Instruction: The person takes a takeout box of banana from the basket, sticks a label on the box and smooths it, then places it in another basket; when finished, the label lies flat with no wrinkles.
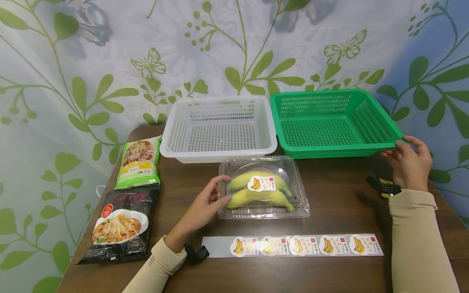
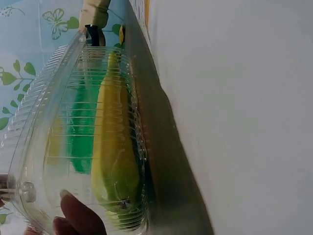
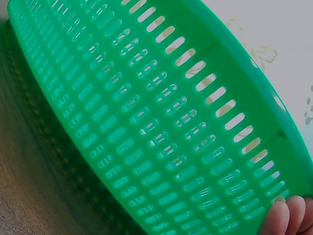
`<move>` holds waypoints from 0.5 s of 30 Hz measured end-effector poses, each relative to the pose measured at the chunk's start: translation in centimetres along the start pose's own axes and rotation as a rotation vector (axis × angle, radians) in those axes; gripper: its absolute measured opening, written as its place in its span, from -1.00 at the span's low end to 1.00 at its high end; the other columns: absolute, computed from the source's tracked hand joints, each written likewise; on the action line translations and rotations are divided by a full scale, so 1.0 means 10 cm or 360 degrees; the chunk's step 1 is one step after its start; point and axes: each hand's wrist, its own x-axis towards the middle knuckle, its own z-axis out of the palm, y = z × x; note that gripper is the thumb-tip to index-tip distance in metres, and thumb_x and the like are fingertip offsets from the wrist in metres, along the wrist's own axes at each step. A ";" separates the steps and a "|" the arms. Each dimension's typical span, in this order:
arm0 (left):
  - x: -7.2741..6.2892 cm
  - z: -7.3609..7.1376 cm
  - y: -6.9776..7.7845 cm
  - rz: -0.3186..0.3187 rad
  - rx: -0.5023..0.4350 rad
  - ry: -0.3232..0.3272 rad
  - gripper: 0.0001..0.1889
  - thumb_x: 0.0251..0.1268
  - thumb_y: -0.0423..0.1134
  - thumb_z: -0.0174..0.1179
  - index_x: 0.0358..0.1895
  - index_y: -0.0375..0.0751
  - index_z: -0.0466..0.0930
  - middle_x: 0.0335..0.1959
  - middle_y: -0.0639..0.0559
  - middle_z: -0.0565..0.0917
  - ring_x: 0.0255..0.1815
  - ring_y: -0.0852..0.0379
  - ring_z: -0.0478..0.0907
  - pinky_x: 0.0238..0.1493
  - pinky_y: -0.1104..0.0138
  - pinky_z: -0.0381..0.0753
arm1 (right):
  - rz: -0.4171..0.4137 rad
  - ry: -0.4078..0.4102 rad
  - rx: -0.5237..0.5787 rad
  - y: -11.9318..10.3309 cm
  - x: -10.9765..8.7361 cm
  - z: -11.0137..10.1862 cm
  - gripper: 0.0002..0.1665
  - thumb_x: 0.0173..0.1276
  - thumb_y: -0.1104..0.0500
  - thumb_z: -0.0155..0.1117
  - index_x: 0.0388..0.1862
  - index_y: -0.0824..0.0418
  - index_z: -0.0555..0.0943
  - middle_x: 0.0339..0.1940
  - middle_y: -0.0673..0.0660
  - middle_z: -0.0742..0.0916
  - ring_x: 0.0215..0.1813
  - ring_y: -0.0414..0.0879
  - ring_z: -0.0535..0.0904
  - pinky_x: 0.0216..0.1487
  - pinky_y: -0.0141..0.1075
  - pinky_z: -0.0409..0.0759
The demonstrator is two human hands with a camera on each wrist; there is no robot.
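My left hand (image 1: 203, 211) holds the left side of a clear plastic clamshell box (image 1: 264, 214). Through its ribbed wall, yellow-green bananas (image 2: 115, 152) show in the left wrist view, with fingertips (image 2: 80, 215) against the box. A white banana sticker (image 1: 261, 183) lies on the lid. Over at the right, my right hand (image 1: 412, 162) grips the front right corner of a green slotted basket (image 1: 329, 147). Its fingertips (image 3: 276, 218) show at the basket's rim in the right wrist view. Nothing lies inside the green basket.
Left of the green basket stands a white basket (image 1: 220, 155), close behind the box. A strip of banana stickers (image 1: 220, 248) lies in front. At the table's left are a green-and-white food pouch (image 1: 139, 162) and a black curry pouch (image 1: 121, 228). A patterned curtain (image 1: 234, 53) hangs behind.
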 end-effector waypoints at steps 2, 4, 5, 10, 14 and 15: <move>0.00 0.01 0.02 -0.0008 -0.0014 0.0008 -0.49 0.49 -0.27 0.22 0.42 0.11 0.35 -0.30 -0.07 0.36 -0.49 0.17 0.28 -0.50 0.41 0.34 | -0.0016 0.0008 0.0001 0.01 0.00 0.01 -0.65 0.40 0.50 0.26 0.06 0.24 0.45 -0.25 0.19 0.57 -0.57 0.01 0.63 -0.52 -0.19 0.69; 0.00 0.03 0.04 -0.0003 -0.0017 0.0012 -0.50 0.48 -0.29 0.22 0.40 0.10 0.38 -0.32 -0.07 0.36 -0.50 0.18 0.28 -0.50 0.41 0.34 | -0.0032 0.0007 0.0000 0.02 0.00 0.01 -0.65 0.39 0.49 0.27 0.06 0.25 0.45 -0.26 0.19 0.58 -0.58 0.01 0.63 -0.51 -0.20 0.69; 0.00 0.04 0.05 0.0003 -0.0018 0.0013 -0.50 0.47 -0.30 0.23 0.39 0.09 0.38 -0.32 -0.07 0.36 -0.50 0.18 0.28 -0.50 0.42 0.34 | -0.0039 0.0004 -0.0001 0.02 0.01 0.01 -0.65 0.39 0.49 0.27 0.06 0.25 0.45 -0.26 0.20 0.58 -0.58 0.00 0.63 -0.51 -0.20 0.69; -0.02 0.08 0.15 0.0064 -0.0009 0.0025 -0.50 0.44 -0.33 0.24 0.36 0.09 0.41 -0.32 -0.06 0.37 -0.49 0.19 0.27 -0.49 0.42 0.31 | -0.0051 -0.0007 -0.0003 0.02 0.00 0.01 -0.65 0.40 0.48 0.26 0.07 0.26 0.44 -0.28 0.20 0.59 -0.58 0.00 0.63 -0.51 -0.21 0.69; -0.04 0.10 0.26 0.0127 -0.0013 0.0029 -0.50 0.44 -0.33 0.24 0.37 0.10 0.41 -0.31 -0.06 0.37 -0.48 0.18 0.27 -0.49 0.43 0.31 | -0.0051 -0.0005 -0.0009 0.01 -0.01 0.00 -0.66 0.40 0.48 0.26 0.07 0.25 0.44 -0.28 0.20 0.60 -0.57 0.00 0.63 -0.50 -0.22 0.69; -0.04 0.10 0.29 0.0134 -0.0016 0.0025 -0.50 0.44 -0.33 0.24 0.37 0.10 0.41 -0.31 -0.07 0.37 -0.48 0.18 0.27 -0.49 0.43 0.31 | -0.0055 -0.0005 -0.0011 0.01 -0.01 0.00 -0.65 0.40 0.48 0.26 0.07 0.25 0.44 -0.27 0.20 0.59 -0.57 0.00 0.63 -0.50 -0.21 0.69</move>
